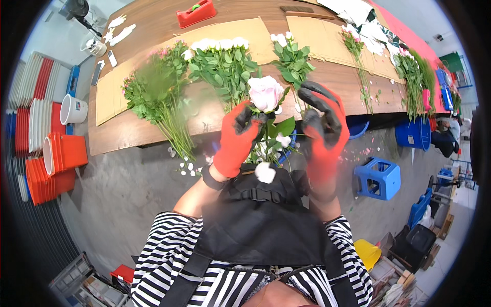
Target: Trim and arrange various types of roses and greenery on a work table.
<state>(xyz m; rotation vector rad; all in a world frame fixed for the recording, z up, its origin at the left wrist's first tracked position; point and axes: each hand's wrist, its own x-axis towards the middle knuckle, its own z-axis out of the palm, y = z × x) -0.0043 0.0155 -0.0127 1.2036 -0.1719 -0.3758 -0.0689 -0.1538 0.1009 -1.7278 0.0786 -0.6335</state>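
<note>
A pale pink rose stands upright in front of my body, and my left hand, in a red and black work glove, grips it just below the bloom. My right hand, gloved alike and partly blurred, is beside the rose with its fingers apart and nothing visible in them. Green rose leaves stick out between the two hands. A loose white petal shows against the black apron. Below the bloom, petals and cut greenery partly hide a blue tub.
On the wooden table lie white roses, a smaller bunch, mixed stems, cardboard and a red tape dispenser. A blue stool stands right, orange bins left. A person sits far right.
</note>
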